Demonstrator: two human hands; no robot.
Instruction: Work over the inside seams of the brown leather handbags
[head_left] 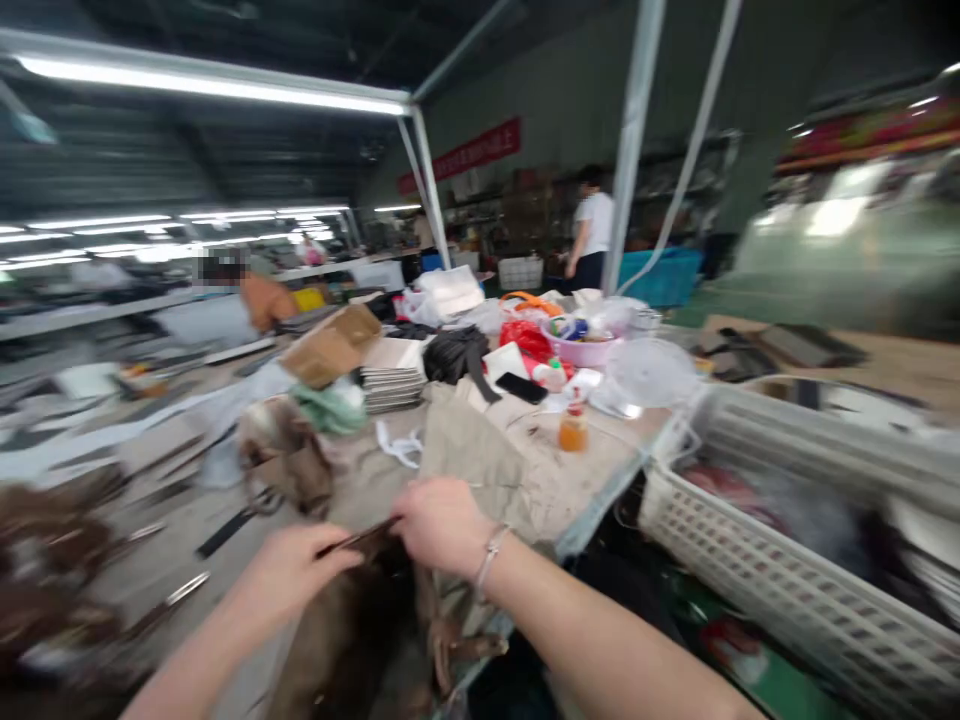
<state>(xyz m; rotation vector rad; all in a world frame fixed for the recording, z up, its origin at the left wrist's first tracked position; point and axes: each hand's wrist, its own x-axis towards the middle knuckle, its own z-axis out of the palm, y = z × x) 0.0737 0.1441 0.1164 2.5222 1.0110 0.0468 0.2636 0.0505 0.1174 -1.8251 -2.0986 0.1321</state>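
A brown bag-like piece [315,650] with a dark, open inside sits at the table's front edge. Its thin dark rim stretches between my two hands. My left hand [300,565] is closed on the left end of that rim, thumb and fingers pinched together. On the right end, my right hand [442,525] is closed too, its fingertips partly hidden behind the knuckles. Brown straps [450,645] hang beneath my right wrist. Left of my hands, a metal-tipped tool [184,590] and a black strip [225,533] lie on the table. Motion blurs parts of the picture.
A white plastic basket [720,530] stands at my right. Ahead lie an orange bottle [573,430], a black phone [522,388], a stack of pale sheets [394,378] and a pink basin [581,352]. Brown pieces [45,570] fill the left. A person [596,225] stands farther back.
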